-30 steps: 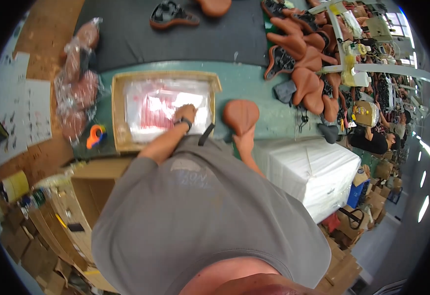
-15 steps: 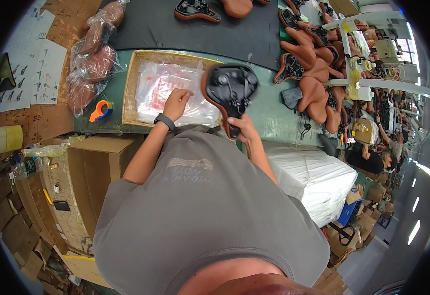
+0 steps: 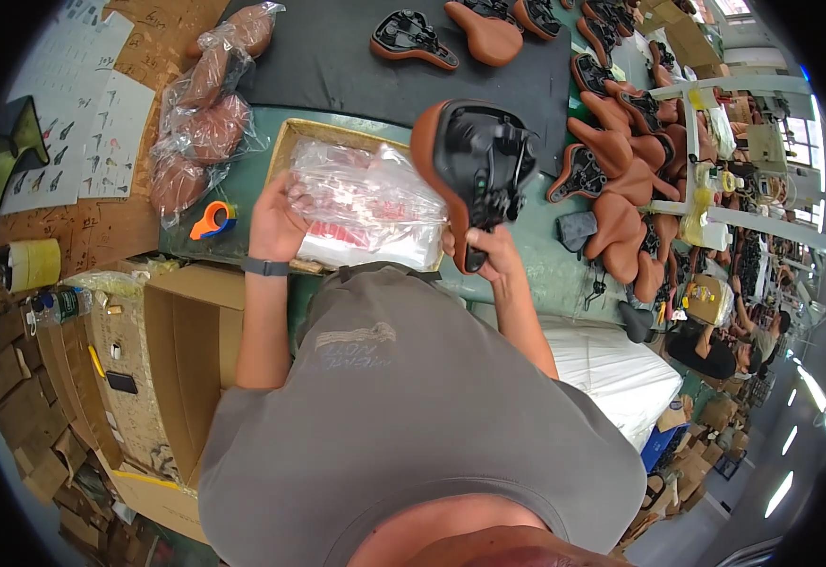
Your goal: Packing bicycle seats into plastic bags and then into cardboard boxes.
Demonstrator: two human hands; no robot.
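Observation:
A brown bicycle saddle (image 3: 479, 161), its black underside toward me, is held up by the narrow nose in my right hand (image 3: 496, 251), whose fingers are closed round it. My left hand (image 3: 279, 225), with a dark band on the wrist, grips the left edge of a clear plastic bag (image 3: 366, 194). The bag is spread crinkled over a shallow cardboard box (image 3: 283, 151), where more clear bags with red print lie stacked. My left fingertips are partly hidden by the plastic. The saddle's wide end is beside the bag's right side, above the box's right edge.
Bagged saddles (image 3: 214, 128) lie in a row at the left, near an orange and blue tape dispenser (image 3: 212, 219). Several unbagged saddles (image 3: 616, 227) are piled at the right. More rest on the black mat (image 3: 337, 57). An open carton (image 3: 181, 350) stands left of me.
My left hand has moved left, drawing a bag out across the stack. The saddle in my right hand has shifted slightly right and turned. The whole view has swung a little.

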